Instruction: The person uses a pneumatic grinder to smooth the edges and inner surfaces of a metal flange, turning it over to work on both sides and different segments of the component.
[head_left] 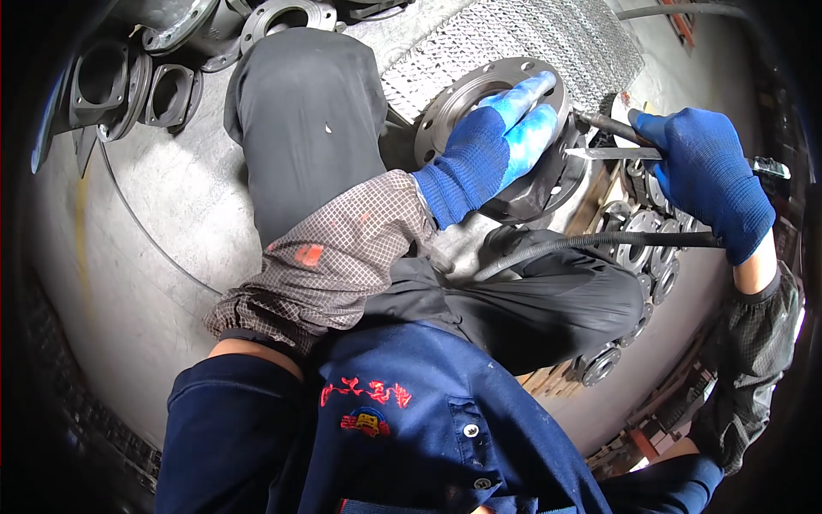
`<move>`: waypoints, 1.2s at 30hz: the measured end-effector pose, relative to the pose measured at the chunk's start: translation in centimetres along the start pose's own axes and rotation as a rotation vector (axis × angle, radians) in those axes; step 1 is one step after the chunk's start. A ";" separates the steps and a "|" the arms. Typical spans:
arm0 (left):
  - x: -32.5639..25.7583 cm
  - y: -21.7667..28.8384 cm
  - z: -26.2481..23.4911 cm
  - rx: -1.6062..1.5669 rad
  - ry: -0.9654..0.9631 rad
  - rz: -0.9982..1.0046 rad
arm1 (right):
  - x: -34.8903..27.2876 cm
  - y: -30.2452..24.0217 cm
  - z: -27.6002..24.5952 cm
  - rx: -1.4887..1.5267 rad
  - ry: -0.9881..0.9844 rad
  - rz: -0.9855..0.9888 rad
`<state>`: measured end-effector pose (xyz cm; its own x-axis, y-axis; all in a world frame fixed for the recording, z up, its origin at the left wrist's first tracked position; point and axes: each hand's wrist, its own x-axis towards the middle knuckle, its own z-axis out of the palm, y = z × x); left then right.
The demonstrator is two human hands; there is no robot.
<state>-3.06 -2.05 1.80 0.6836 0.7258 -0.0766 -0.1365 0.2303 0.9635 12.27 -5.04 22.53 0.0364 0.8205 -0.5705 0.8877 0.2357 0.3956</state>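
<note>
A dark round metal pipe fitting with a bolt-holed flange (441, 107) stands tilted between my knees. My left hand (497, 141), in a blue glove, grips it from above, with fingers across the flange ring and the thumb hidden. My right hand (706, 167), also gloved in blue, is closed to the right of the fitting. It holds a flat, pale metal blade (612, 154) with a slanted tip, pointed at the fitting's side. A dark rod (610, 127) runs from the same hand to the flange's edge; how rod and blade relate is hidden by the glove.
Beyond the fitting lies a textured metal plate (522, 43). Several flanged castings (103, 81) stand at the far left. More ring-shaped parts (642, 248) sit on wood at the right. A ribbed hose (591, 244) crosses over my right leg, and a thin cable (141, 218) runs along the floor.
</note>
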 end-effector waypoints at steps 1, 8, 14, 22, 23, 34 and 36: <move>0.1 -0.7 0.2 0.022 0.051 0.141 | -0.1 -0.1 0.0 -0.001 -0.001 0.001; -0.3 0.3 0.3 -0.003 0.017 0.185 | -0.6 0.2 0.7 0.074 0.009 -0.043; -0.5 1.0 0.1 0.024 0.040 0.216 | -0.7 0.1 0.8 0.032 0.050 -0.022; -0.5 1.0 -0.3 -0.293 -0.113 0.044 | -0.6 0.0 0.5 -0.014 -0.009 0.010; -0.5 1.1 -0.4 -0.249 -0.155 0.053 | -0.6 0.1 0.6 -0.013 -0.013 0.013; -0.2 0.3 -0.3 0.056 -0.061 0.160 | -0.3 0.1 0.7 0.003 0.056 -0.022; 0.0 -0.7 -0.1 -0.405 -0.146 0.089 | -0.7 0.4 1.0 0.033 0.053 -0.021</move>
<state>-3.05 -2.16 1.15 0.7467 0.6617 0.0675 -0.4497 0.4274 0.7843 13.06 -6.06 22.34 -0.0063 0.8420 -0.5394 0.9026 0.2370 0.3594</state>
